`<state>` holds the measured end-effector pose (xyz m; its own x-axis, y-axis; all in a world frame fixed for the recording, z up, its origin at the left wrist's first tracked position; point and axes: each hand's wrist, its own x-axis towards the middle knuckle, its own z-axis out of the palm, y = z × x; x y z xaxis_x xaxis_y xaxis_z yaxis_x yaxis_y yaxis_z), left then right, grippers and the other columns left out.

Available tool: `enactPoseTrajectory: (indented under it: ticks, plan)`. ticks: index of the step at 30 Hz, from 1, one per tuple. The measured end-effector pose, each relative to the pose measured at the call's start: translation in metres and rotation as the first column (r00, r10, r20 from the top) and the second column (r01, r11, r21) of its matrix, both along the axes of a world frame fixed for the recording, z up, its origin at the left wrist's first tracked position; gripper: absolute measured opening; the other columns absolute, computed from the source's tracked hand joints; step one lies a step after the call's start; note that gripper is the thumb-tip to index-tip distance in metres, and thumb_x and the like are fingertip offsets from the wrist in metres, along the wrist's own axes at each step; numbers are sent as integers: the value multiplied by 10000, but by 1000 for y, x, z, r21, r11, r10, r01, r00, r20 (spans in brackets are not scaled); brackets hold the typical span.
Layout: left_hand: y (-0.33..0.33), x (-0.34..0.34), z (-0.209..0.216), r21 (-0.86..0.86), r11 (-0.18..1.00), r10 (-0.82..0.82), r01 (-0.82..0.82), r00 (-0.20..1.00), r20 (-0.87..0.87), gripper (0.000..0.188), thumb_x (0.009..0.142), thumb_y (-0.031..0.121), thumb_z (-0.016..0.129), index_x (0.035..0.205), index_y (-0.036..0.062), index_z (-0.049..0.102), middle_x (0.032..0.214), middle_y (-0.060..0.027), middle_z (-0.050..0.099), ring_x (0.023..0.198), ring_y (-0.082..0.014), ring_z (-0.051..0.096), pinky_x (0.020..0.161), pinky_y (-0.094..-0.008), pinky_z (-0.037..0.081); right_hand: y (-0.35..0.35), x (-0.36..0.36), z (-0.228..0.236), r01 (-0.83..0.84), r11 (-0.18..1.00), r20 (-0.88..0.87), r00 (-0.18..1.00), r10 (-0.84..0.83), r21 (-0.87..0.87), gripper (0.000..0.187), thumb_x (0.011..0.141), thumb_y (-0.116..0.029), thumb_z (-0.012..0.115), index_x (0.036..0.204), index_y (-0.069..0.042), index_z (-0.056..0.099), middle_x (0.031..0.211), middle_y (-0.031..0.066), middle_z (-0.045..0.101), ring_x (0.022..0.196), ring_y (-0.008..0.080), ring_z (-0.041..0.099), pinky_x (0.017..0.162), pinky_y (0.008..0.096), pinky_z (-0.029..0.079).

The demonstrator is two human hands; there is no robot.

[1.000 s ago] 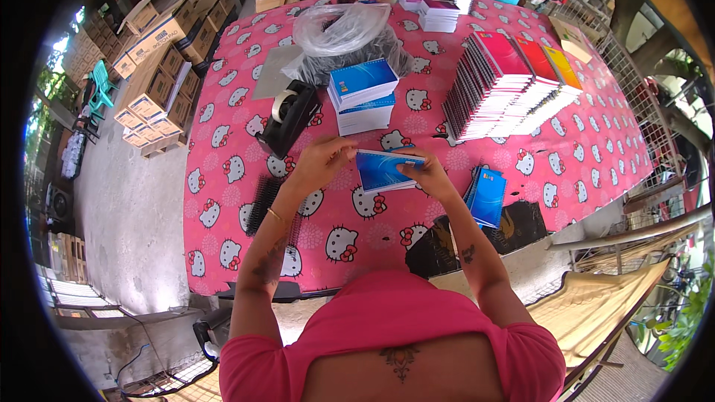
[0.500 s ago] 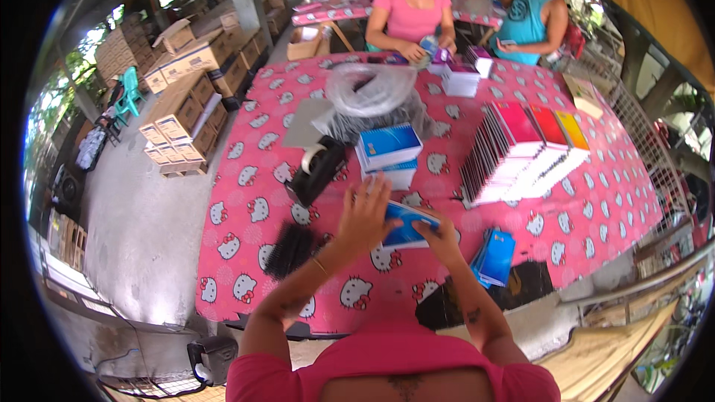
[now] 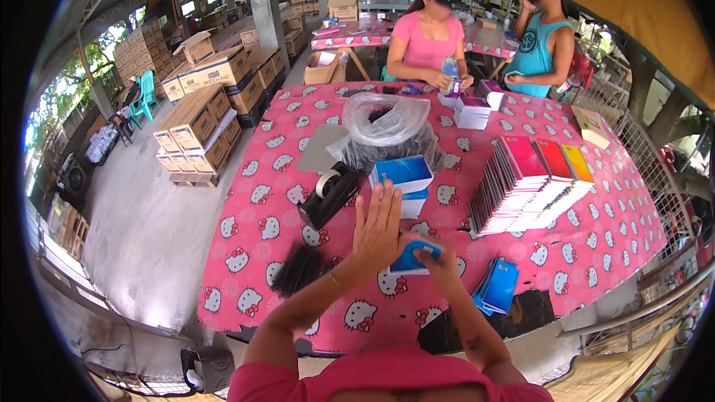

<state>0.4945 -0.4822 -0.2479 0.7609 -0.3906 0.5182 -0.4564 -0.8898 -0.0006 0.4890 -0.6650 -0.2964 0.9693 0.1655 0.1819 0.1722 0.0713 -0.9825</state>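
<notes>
My left hand (image 3: 378,229) lies flat with its fingers stretched out, pointing toward a short stack of blue spiral notebooks (image 3: 403,171). My right hand (image 3: 441,259) is closed on the right side of a small blue notebook (image 3: 411,259), its thumb over the cover. The far edge of that notebook is partly covered by my left hand. Loose blue covers (image 3: 497,287) lie fanned out to the right of my right forearm. Left of my left hand is a black tape dispenser (image 3: 328,199) with a roll of tape, and nearer me a pile of black binding coils (image 3: 296,271).
A clear plastic bag (image 3: 387,123) with black contents sits behind the blue stack. Tall stacks of pink, red and yellow notebooks (image 3: 529,186) stand to the right. Across the table a person in pink (image 3: 428,41) handles purple-covered pads; another stands beside. Cartons (image 3: 197,130) are piled at left.
My head view has tilted up, so the table sits lower. My left hand's fingers have straightened and come closer together. The right hand still grips the blue notebook.
</notes>
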Motion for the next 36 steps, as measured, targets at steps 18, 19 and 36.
enactPoseTrajectory:
  ticks: [18, 19, 36]
  plan:
    - [-20, -11, -22, -58, 990, -122, 125, 991, 47, 855, 951, 616, 406, 1442, -83, 361, 1521, -279, 347, 1457, -409, 277, 1161, -576, 173, -17, 9, 4, -54, 988, 64, 996, 64, -147, 310, 891, 5, 635, 1201, 13, 644, 1002, 17, 683, 934, 97, 606, 844, 286, 503]
    - [-20, -27, -51, -77, 979, -187, 188, 982, 23, 836, 960, 599, 402, 1442, -84, 358, 1521, -275, 349, 1456, -413, 275, 1158, -582, 178, -20, 14, 3, -42, 981, 62, 997, 55, -188, 322, 884, 6, 641, 1205, 15, 641, 1002, 22, 683, 938, 99, 609, 848, 289, 503]
    - [-32, -21, -74, -17, 964, -265, 264, 963, -47, 766, 950, 502, 490, 1477, -36, 348, 1550, -220, 330, 1468, -360, 268, 1149, -598, 184, -24, 36, -50, -202, 973, -16, 979, 201, -112, 314, 900, -50, 660, 1213, -30, 640, 1016, 16, 707, 933, 82, 622, 835, 277, 511]
